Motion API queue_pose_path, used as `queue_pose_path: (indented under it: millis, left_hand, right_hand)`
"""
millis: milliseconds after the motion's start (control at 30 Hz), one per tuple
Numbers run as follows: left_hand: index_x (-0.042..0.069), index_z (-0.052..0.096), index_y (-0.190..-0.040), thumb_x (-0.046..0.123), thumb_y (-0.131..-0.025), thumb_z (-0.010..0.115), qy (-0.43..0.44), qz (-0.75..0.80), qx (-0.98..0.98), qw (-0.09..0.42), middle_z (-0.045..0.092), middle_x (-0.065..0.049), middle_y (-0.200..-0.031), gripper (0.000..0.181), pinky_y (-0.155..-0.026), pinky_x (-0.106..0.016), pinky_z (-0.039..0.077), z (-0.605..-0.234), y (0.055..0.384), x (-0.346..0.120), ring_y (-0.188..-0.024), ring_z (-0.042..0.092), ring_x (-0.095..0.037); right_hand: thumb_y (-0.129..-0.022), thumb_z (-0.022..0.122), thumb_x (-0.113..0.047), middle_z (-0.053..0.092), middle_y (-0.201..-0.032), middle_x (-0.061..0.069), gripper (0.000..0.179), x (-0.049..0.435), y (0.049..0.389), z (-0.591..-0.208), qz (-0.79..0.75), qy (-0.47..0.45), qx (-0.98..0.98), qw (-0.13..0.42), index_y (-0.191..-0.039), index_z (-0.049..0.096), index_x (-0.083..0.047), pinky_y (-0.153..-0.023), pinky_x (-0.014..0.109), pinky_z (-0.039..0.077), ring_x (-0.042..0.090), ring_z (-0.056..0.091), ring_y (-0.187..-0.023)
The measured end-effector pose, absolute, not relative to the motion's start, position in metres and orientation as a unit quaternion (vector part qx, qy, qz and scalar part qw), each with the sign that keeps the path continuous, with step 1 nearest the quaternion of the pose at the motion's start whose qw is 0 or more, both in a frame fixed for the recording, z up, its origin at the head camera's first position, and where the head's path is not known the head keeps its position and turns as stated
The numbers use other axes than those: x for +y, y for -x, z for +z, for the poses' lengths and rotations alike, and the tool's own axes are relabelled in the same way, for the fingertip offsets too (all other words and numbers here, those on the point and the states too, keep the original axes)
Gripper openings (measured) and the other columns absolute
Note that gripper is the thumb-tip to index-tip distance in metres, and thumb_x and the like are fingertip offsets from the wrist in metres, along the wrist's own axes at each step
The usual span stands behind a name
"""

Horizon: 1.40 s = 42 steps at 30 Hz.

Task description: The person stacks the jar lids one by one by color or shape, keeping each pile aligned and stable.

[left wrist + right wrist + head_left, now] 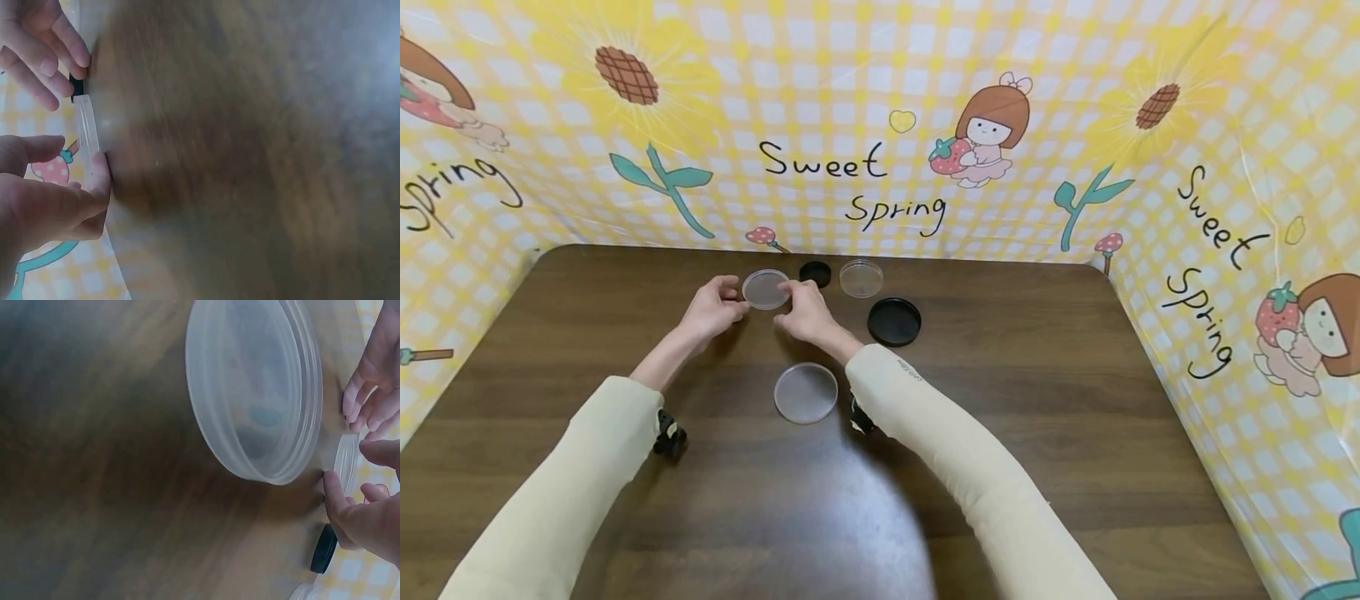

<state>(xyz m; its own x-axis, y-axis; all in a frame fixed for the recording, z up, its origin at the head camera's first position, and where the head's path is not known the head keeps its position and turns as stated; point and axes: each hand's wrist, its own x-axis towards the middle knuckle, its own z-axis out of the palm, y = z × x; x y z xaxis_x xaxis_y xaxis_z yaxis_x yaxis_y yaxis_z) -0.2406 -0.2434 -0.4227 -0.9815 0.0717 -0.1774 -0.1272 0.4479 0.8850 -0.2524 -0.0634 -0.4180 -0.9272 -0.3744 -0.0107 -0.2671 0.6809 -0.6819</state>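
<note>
Toward the back of the wooden table, a clear, round, shallow dish lies between both hands. My left hand is at its left edge, one fingertip touching the rim and the other fingers loosely bent. At the right edge is my right hand, with a fingertip at the rim and thumb and finger spread apart. In the left wrist view the dish appears edge-on, and the left hand is not closed around it. The right hand touches the near side of the dish in the right wrist view.
A larger clear round dish lies nearer the front. Behind the right hand are a small black round lid and another clear dish. A larger black lid sits farther right. A yellow checked cloth walls the table's back and sides.
</note>
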Motion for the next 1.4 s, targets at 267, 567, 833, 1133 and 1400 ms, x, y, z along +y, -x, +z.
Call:
queue_pose_path:
  millis: [267,567,833,1133,1400]
  left_hand:
    - [-0.011,0.010,-0.149,0.004,-0.094,0.058,-0.014,0.493,0.860,0.131,0.023,-0.038,-0.142,0.075,-0.090,-0.034,0.049,-0.419,0.251,-0.248,-0.124,0.037,-0.044]
    - [-0.016,0.014,-0.146,0.004,-0.090,0.064,-0.039,0.451,0.881,0.137,0.044,-0.034,-0.123,0.077,-0.063,-0.015,0.049,-0.413,0.262,-0.245,-0.084,0.057,-0.018]
    - [-0.014,0.035,-0.138,0.006,-0.086,0.070,-0.036,0.409,0.905,0.116,0.052,-0.032,-0.113,0.066,-0.068,-0.022,0.045,-0.417,0.259,-0.246,-0.095,0.052,-0.033]
    - [-0.015,0.037,-0.136,0.004,-0.080,0.075,-0.056,0.389,0.912,0.116,0.052,-0.033,-0.113,0.070,-0.079,-0.037,0.046,-0.416,0.259,-0.239,-0.098,0.051,-0.037]
    - [-0.014,0.040,-0.134,0.008,-0.077,0.079,-0.052,0.354,0.928,0.101,0.047,-0.034,-0.118,0.072,-0.090,-0.050,0.041,-0.416,0.255,-0.234,-0.105,0.045,-0.041]
  right_hand:
    - [-0.086,0.071,-0.008,0.051,-0.136,0.013,0.057,-0.074,0.263,-0.413,-0.329,0.168,0.925,0.085,-0.139,0.049,-0.002,-0.103,0.030,0.033,0.025,0.037,-0.130]
    - [-0.085,0.069,-0.007,0.043,-0.132,0.018,0.059,-0.085,0.266,-0.410,-0.297,0.149,0.939,0.089,-0.140,0.049,-0.009,-0.093,0.030,0.041,0.028,0.045,-0.115]
    - [-0.085,0.071,-0.011,0.041,-0.128,0.017,0.059,-0.090,0.262,-0.413,-0.267,0.126,0.950,0.101,-0.140,0.048,-0.005,-0.092,0.029,0.041,0.027,0.046,-0.108]
    - [-0.084,0.072,-0.012,0.039,-0.122,0.017,0.047,-0.085,0.262,-0.413,-0.253,0.114,0.955,0.102,-0.127,0.056,-0.003,-0.087,0.028,0.043,0.027,0.049,-0.103]
    - [-0.085,0.072,-0.012,0.036,-0.125,0.018,0.056,-0.084,0.259,-0.414,-0.243,0.123,0.955,0.116,-0.135,0.049,-0.002,-0.083,0.027,0.045,0.025,0.052,-0.098]
